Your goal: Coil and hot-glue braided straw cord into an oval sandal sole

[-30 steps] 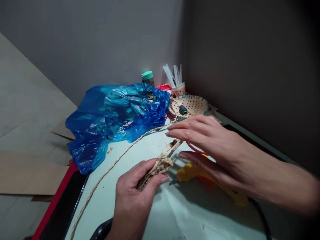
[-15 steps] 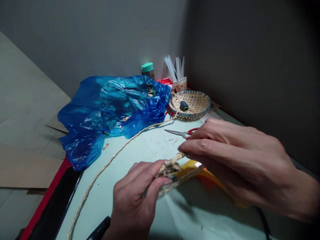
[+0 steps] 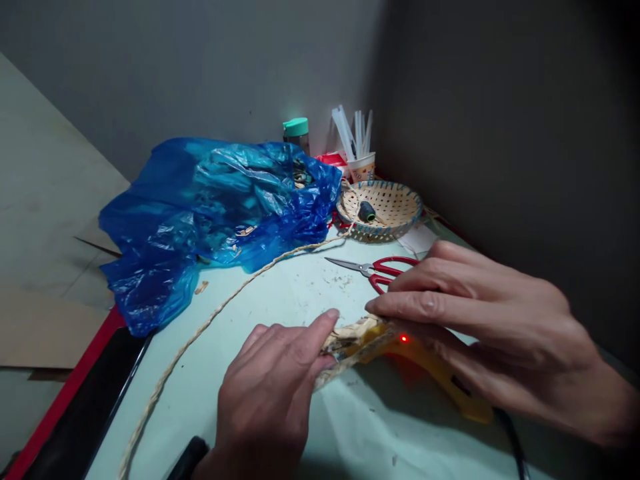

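Observation:
My left hand [image 3: 275, 380] grips one end of a piece of twisted straw-coloured braid [image 3: 360, 328] low in the middle of the view. The fingers of my right hand [image 3: 480, 327] pinch the braid's other side. Under my right hand lies a yellow tool [image 3: 445, 377] with a lit red light and a black cord; its tip is partly hidden by the braid. Red-handled scissors [image 3: 370, 268] lie just beyond my right fingertips.
A blue plastic bag [image 3: 215, 207] covers the back left. A woven basket [image 3: 395, 207] holds a dark spool [image 3: 367, 211]. Behind stand a paper cup [image 3: 362, 167] and a green-lidded bottle [image 3: 296, 133]. A long straw cord [image 3: 215, 313] crosses the table [image 3: 240, 293].
My right hand has shifted slightly right and the braid lies lower against the yellow tool. My left thumb has lifted. More of the scissors' handles and the tool's red light now show.

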A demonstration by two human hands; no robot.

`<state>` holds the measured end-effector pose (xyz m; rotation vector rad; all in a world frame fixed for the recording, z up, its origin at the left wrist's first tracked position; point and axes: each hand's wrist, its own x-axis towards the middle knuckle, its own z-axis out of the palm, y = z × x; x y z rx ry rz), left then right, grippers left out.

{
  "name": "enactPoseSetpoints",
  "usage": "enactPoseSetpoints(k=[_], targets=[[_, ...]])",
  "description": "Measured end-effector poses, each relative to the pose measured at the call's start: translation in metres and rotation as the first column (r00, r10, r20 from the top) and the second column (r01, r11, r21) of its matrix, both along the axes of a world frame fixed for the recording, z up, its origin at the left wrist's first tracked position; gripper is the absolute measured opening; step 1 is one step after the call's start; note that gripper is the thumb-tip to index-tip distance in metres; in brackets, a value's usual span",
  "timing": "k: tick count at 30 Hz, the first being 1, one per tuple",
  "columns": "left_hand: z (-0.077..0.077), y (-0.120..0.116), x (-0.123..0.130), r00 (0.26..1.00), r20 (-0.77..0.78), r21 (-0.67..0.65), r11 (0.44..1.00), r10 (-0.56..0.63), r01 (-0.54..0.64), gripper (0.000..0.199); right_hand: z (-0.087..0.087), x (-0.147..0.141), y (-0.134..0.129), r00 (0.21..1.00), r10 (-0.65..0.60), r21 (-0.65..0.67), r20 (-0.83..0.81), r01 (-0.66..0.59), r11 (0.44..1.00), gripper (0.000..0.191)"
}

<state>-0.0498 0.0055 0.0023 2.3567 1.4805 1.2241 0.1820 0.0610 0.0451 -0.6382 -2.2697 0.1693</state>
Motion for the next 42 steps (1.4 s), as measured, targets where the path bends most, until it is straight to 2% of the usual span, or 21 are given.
enactPoseSetpoints(k=[3, 6, 9, 15, 19, 23, 29, 34, 38, 42], targets=[[-0.002, 0.000, 0.000, 0.999, 0.028, -0.012, 1.000, -0.015, 0.015, 0.049, -0.003, 0.002, 0.000, 1.000, 0.003, -0.014, 0.013, -0.003, 1.000, 0.025], [-0.003, 0.001, 0.001, 0.995, 0.099, -0.036, 0.999, -0.014, 0.017, 0.048, -0.006, 0.002, 0.001, 1.000, 0.018, -0.013, 0.019, -0.018, 1.000, 0.026], [-0.003, 0.000, 0.004, 0.982, 0.185, -0.076, 0.997, 0.026, -0.013, 0.046, -0.010, 0.002, -0.001, 1.000, 0.015, 0.025, 0.000, -0.015, 1.000, 0.024], [-0.002, 0.000, 0.007, 0.923, 0.365, -0.197, 0.979, 0.120, -0.050, 0.046, -0.021, -0.003, -0.009, 0.997, -0.076, 0.166, 0.005, 0.074, 0.983, 0.027], [0.003, 0.003, 0.009, 0.875, 0.453, -0.290, 0.956, 0.171, -0.037, 0.048, -0.026, -0.008, -0.011, 0.996, -0.080, 0.185, -0.030, 0.084, 0.979, 0.027], [0.005, 0.005, 0.011, 0.800, 0.532, -0.403, 0.914, 0.277, -0.049, 0.041, -0.029, -0.013, -0.010, 0.997, -0.047, 0.188, -0.056, 0.057, 0.980, 0.026], [0.004, 0.005, 0.015, 0.656, 0.585, -0.581, 0.811, 0.476, -0.070, 0.033, -0.029, -0.020, -0.010, 0.998, -0.069, 0.207, -0.013, 0.070, 0.976, 0.019], [0.008, 0.007, 0.019, 0.536, 0.627, -0.686, 0.727, 0.566, 0.034, 0.040, -0.037, -0.030, -0.011, 0.992, -0.121, 0.243, -0.031, 0.125, 0.962, 0.023], [0.010, 0.011, 0.020, 0.446, 0.655, -0.713, 0.694, 0.609, 0.100, 0.047, -0.046, -0.039, -0.012, 0.990, -0.117, 0.230, -0.077, 0.132, 0.964, 0.025], [0.006, 0.014, 0.017, 0.374, 0.694, -0.702, 0.695, 0.615, 0.159, 0.053, -0.047, -0.045, -0.014, 0.986, -0.157, 0.234, -0.050, 0.164, 0.958, 0.028]])
